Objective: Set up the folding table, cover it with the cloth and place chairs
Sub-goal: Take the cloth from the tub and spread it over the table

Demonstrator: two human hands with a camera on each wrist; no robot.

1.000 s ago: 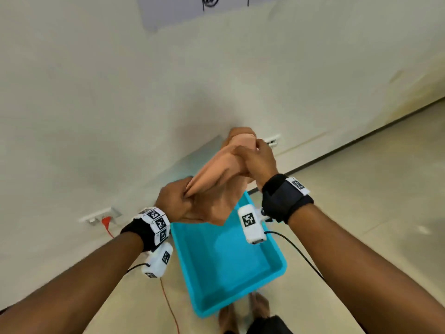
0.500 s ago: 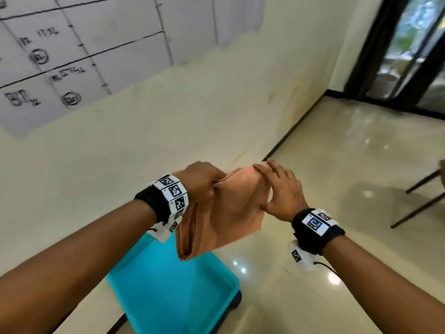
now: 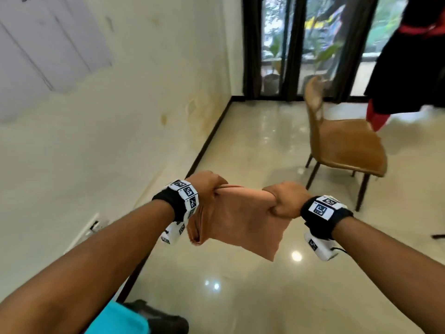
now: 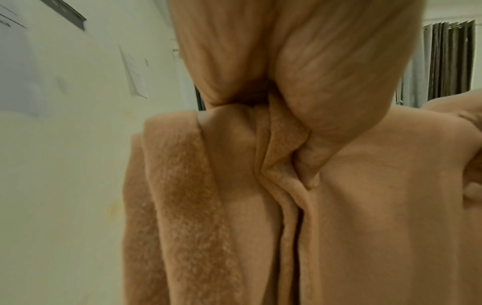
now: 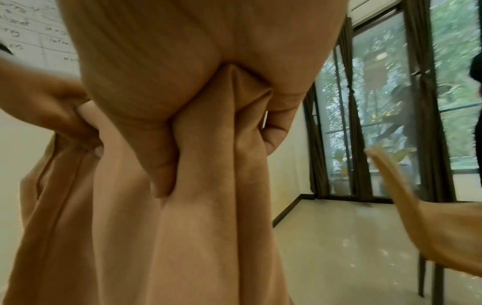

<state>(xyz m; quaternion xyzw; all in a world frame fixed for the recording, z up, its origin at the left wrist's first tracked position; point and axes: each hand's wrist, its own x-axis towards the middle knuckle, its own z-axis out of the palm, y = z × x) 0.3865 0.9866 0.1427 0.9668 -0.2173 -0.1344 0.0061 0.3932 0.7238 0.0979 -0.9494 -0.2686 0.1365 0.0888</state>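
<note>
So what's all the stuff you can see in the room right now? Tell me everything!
cloth: one, peach-orange, still folded, hanging in the air between the two hands
chair: one, brown seat and back on dark legs, standing on the floor to the right
bin: one, bright blue, only a corner showing at the bottom edge
paper chart: one, white with ruled lines, on the wall at upper left
wall socket: one, white, low on the left wall
glass doors: dark frames, at the far end, green plants outside
another person: one, in black and red clothes, far right
left hand: grips the cloth's top left corner
right hand: grips the cloth's top right corner
</note>
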